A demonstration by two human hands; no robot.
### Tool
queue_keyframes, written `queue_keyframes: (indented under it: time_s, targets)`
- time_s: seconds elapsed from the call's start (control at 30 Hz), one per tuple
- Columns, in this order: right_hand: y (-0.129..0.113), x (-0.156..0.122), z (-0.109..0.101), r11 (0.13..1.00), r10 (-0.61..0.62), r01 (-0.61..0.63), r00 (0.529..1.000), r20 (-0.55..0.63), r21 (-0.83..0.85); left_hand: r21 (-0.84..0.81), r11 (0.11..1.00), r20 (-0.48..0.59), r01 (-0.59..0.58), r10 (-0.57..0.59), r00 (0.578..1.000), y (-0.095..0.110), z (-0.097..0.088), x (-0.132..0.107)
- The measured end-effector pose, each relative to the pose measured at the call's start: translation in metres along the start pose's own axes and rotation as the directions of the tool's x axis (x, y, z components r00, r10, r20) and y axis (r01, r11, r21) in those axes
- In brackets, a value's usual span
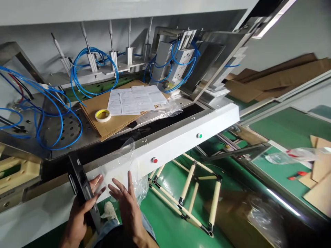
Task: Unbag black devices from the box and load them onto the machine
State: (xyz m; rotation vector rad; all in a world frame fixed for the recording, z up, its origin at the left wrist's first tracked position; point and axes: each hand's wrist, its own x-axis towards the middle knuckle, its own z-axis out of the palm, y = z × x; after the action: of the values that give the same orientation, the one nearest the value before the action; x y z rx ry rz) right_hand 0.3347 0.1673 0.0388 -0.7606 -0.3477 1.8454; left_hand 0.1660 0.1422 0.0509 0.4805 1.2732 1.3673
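My left hand (79,215) grips a long black plastic part (82,184) that stands tilted at the front edge of the machine. Its thumb and fingers wrap around the part's right side. To the right, my right hand (129,208) is raised with its fingers spread, apart from the part. Behind both hands hangs a clear plastic bag (141,189), draped over the white front beam (178,139); whether the right hand touches it, I cannot tell.
Paper sheets (136,100) and a tape roll (102,115) lie on flat cardboard (94,103) inside the machine. Blue air hoses (73,77) loop around metal cylinders. The beam carries a red button (154,160) and a green button (199,136). A pipe frame (190,182) stands on the floor.
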Motion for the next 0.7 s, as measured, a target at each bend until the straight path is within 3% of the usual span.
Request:
queue_keyframes:
  time_s: [0.13,0.2,0.3,0.43,0.6,0.7]
  targets:
    - [0.006,0.012,0.002,0.999,-0.006,0.01,0.997,-0.082,0.053,0.086,0.996,-0.131,0.006,0.005,0.991,0.018,-0.022,0.011]
    - [0.001,0.022,0.001,0.996,0.01,0.005,0.988,-0.154,0.093,0.097,0.995,-0.123,-0.022,0.034,0.992,0.021,-0.036,0.016]
    - [-0.012,0.037,0.0,0.994,0.028,-0.011,0.986,-0.164,0.104,0.168,0.985,-0.105,-0.028,0.046,0.993,0.022,-0.055,0.021]
    - [-0.034,0.06,0.002,0.999,0.023,-0.029,0.975,-0.219,-0.021,0.291,0.957,-0.076,0.007,0.015,0.997,0.025,-0.065,0.025]
    - [-0.053,0.088,0.002,0.952,-0.202,0.1,0.915,-0.349,-0.288,0.424,0.905,-0.053,0.023,0.0,0.999,0.031,-0.078,0.033]
    - [-0.053,0.092,0.001,0.94,-0.275,0.162,0.883,-0.382,-0.301,0.525,0.847,-0.216,0.087,0.034,0.976,0.037,-0.094,0.029]
